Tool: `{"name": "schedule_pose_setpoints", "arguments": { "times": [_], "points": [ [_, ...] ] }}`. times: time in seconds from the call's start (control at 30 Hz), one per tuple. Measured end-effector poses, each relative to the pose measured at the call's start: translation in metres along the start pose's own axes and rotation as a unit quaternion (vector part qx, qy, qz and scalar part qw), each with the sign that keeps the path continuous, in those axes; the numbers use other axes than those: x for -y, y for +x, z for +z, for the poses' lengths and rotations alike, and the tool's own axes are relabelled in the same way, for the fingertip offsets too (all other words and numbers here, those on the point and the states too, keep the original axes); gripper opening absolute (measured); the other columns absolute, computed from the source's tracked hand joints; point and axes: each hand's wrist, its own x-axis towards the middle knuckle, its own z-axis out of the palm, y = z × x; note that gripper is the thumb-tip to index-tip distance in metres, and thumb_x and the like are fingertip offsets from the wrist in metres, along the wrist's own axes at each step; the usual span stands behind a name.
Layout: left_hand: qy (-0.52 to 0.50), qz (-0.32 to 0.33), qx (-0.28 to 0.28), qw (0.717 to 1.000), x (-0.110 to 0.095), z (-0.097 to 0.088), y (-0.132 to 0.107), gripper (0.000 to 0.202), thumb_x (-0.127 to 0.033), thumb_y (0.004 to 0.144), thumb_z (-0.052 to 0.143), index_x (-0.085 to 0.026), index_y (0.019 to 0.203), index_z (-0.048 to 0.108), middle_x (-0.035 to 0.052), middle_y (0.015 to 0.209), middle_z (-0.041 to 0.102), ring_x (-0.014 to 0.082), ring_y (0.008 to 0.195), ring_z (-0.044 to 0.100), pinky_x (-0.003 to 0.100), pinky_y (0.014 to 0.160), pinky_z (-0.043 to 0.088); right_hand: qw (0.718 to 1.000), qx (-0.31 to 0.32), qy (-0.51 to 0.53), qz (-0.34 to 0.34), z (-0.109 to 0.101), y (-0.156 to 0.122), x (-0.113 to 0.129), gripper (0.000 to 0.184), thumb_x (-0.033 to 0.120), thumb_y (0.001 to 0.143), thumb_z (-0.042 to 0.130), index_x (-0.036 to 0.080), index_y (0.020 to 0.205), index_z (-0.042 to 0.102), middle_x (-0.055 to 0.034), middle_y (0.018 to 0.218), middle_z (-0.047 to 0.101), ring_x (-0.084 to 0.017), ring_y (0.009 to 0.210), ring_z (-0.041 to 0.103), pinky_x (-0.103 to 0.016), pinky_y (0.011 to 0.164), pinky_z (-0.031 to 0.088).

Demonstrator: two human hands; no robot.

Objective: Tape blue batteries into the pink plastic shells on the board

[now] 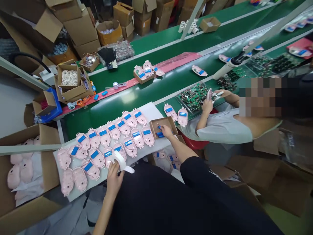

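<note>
My left hand is closed on a roll of white tape, whose loose end sticks out to the right. It is held over the front row of pink plastic shells. Most shells lie open with a blue battery on them; a few at the left end have none. My right hand reaches into a small cardboard box, its fingers pinched on a blue battery. More blue batteries lie in the box beneath the hand.
A co-worker sits at the right, holding a pink part beside a tray of green circuit boards. Beyond the shells runs a green conveyor belt. A carton of pink shells stands at the left; a metal post crosses there.
</note>
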Motion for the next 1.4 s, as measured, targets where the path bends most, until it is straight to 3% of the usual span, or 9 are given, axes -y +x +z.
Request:
{"name": "schedule_pose_setpoints", "arguments": {
  "times": [0.13, 0.27, 0.5, 0.67, 0.8, 0.93, 1.07, 1.2, 1.4],
  "points": [
    [0.019, 0.045, 0.036, 0.998, -0.005, -0.002, 0.017, 0.028, -0.018, 0.095, 0.061, -0.019, 0.123, 0.064, 0.0115, 0.113, 0.071, 0.0306, 0.122, 0.064, 0.057, 0.114, 0.047, 0.989, -0.027, 0.144, 0.030, -0.010, -0.022, 0.019, 0.055, 0.057, 0.101, 0.040, 0.015, 0.125, 0.065, -0.0142, 0.106, 0.072, -0.025, 0.095, 0.066, -0.038, 0.083, 0.055],
    [0.067, 0.048, 0.100, 0.992, -0.016, -0.008, 0.028, 0.040, -0.006, 0.091, 0.057, -0.022, 0.125, 0.067, 0.0111, 0.121, 0.069, 0.0365, 0.142, 0.045, 0.058, 0.114, 0.047, 0.909, 0.087, 0.407, -0.009, 0.000, -0.089, 0.061, 0.059, 0.062, 0.086, 0.069, 0.023, 0.130, 0.060, -0.0044, 0.099, 0.071, -0.016, 0.072, 0.064, -0.029, 0.068, 0.054],
    [0.088, 0.019, 0.163, 0.983, -0.031, -0.022, 0.030, 0.061, 0.005, 0.088, 0.047, -0.030, 0.134, 0.066, 0.0074, 0.125, 0.070, 0.0351, 0.152, 0.032, 0.054, 0.110, 0.054, 0.912, 0.293, 0.240, -0.160, 0.039, -0.198, 0.149, 0.067, 0.053, 0.085, 0.078, 0.026, 0.144, 0.060, -0.0073, 0.133, 0.069, -0.028, 0.125, 0.064, -0.047, 0.114, 0.046],
    [0.082, -0.019, 0.163, 0.983, -0.028, -0.032, 0.020, 0.067, 0.006, 0.087, 0.048, -0.034, 0.138, 0.066, 0.0086, 0.126, 0.069, 0.0348, 0.152, 0.034, 0.049, 0.104, 0.059, 0.902, 0.356, 0.186, -0.160, 0.067, -0.221, 0.175, 0.069, 0.052, 0.086, 0.076, 0.024, 0.146, 0.059, -0.0091, 0.138, 0.067, -0.031, 0.133, 0.059, -0.051, 0.120, 0.040],
    [0.083, -0.079, 0.160, 0.980, -0.027, -0.036, 0.006, 0.064, 0.002, 0.088, 0.054, -0.035, 0.139, 0.065, 0.0101, 0.125, 0.069, 0.0383, 0.152, 0.032, 0.047, 0.095, 0.063, 0.853, 0.453, 0.237, -0.106, 0.101, -0.236, 0.175, 0.066, 0.052, 0.079, 0.082, 0.023, 0.136, 0.065, -0.0088, 0.132, 0.071, -0.029, 0.126, 0.064, -0.049, 0.115, 0.047],
    [0.092, -0.187, 0.164, 0.964, -0.025, -0.036, -0.016, 0.053, -0.009, 0.092, 0.056, -0.029, 0.141, 0.064, 0.0148, 0.132, 0.066, 0.0461, 0.150, 0.031, 0.051, 0.087, 0.063, 0.867, 0.339, 0.364, -0.026, 0.149, -0.257, 0.171, 0.052, 0.053, 0.081, 0.079, 0.023, 0.122, 0.066, -0.0120, 0.122, 0.074, -0.029, 0.121, 0.067, -0.047, 0.105, 0.054],
    [0.060, -0.214, 0.184, 0.957, 0.004, -0.045, -0.064, 0.050, -0.007, 0.093, 0.051, -0.029, 0.134, 0.068, 0.0112, 0.124, 0.069, 0.0387, 0.148, 0.036, 0.047, 0.097, 0.058, 0.859, 0.275, 0.433, 0.003, 0.209, -0.239, 0.189, 0.039, 0.047, 0.082, 0.075, 0.028, 0.112, 0.059, -0.0090, 0.118, 0.073, -0.026, 0.121, 0.067, -0.045, 0.096, 0.058],
    [0.048, -0.254, 0.143, 0.955, 0.071, -0.076, -0.141, 0.044, -0.011, 0.091, 0.058, -0.028, 0.130, 0.071, 0.0089, 0.122, 0.070, 0.0325, 0.141, 0.046, 0.044, 0.109, 0.052, 0.855, 0.340, 0.391, -0.018, 0.298, -0.229, 0.223, 0.051, 0.043, 0.082, 0.071, 0.033, 0.124, 0.045, -0.0063, 0.123, 0.070, -0.024, 0.117, 0.069, -0.041, 0.087, 0.060],
    [0.005, -0.348, 0.058, 0.936, 0.180, -0.110, -0.254, 0.032, -0.020, 0.085, 0.071, -0.021, 0.117, 0.075, 0.0108, 0.115, 0.072, 0.0323, 0.124, 0.059, 0.050, 0.112, 0.048, 0.865, 0.456, 0.148, -0.151, 0.445, -0.320, 0.229, 0.047, 0.045, 0.089, 0.060, 0.028, 0.127, 0.038, -0.0100, 0.126, 0.067, -0.022, 0.109, 0.069, -0.037, 0.087, 0.059]
  ]
}}
